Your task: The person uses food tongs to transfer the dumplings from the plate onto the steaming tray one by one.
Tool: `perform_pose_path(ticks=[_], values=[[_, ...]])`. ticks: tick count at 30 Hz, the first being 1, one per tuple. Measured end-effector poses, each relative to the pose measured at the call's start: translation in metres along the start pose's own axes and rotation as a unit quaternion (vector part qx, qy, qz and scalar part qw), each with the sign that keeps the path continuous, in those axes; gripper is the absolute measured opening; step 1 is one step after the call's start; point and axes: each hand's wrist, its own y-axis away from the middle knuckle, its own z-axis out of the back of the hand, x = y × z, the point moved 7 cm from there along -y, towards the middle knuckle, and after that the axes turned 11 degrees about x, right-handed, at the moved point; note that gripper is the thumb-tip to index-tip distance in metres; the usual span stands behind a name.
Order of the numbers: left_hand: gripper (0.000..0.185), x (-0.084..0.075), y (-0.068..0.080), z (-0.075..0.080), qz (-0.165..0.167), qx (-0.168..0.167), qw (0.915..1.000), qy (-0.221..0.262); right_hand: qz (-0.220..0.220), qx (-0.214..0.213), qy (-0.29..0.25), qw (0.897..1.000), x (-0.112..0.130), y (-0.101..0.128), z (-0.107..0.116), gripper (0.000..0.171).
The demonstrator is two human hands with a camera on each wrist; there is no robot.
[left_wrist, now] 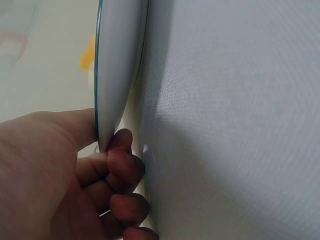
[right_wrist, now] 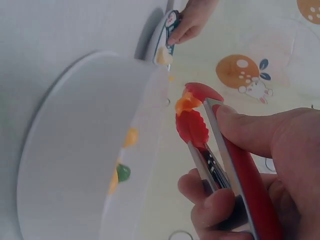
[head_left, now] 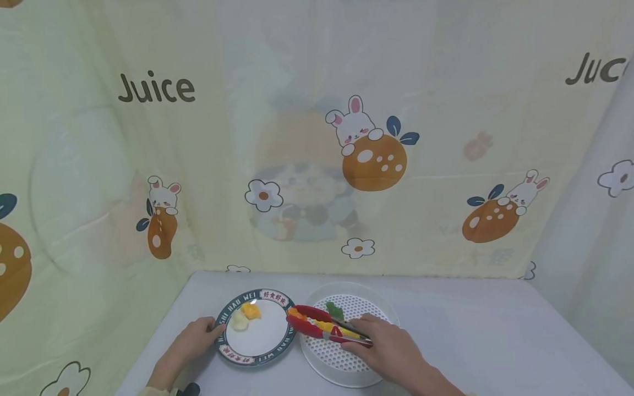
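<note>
My left hand [head_left: 195,339] pinches the left rim of a round plate [head_left: 255,344], thumb on top and curled fingers underneath. The plate has a dark green lettered border. A yellow-orange piece [head_left: 251,311] and a pale piece [head_left: 240,321] lie on its left side. My right hand [head_left: 393,347] grips red-tipped metal tongs [right_wrist: 240,175]. An orange piece [right_wrist: 187,103] sits between the tong tips, over the plate's right rim. Below the tongs stands a white perforated basket [head_left: 337,362] with a green piece [head_left: 334,311] and yellow pieces inside, partly hidden by the tongs.
Plate and basket stand side by side on a white table [head_left: 470,330]. A printed cloth [head_left: 426,220] with rabbits, oranges and flowers hangs behind the table and along its sides. A dark object [head_left: 190,390] shows at the left wrist.
</note>
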Motion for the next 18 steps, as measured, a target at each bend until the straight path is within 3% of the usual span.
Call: perform_pose_path(ticks=[10,18], values=[[0.033,0.002,-0.002,0.001,0.005,0.006,1.0,0.0,-0.048,0.033,0.017,0.998,-0.028,0.01,0.016,0.065],[0.032,0.003,-0.002,0.001,0.005,0.005,1.0,-0.001,-0.031,0.066,0.034,0.997,-0.043,0.019,0.019,0.053]])
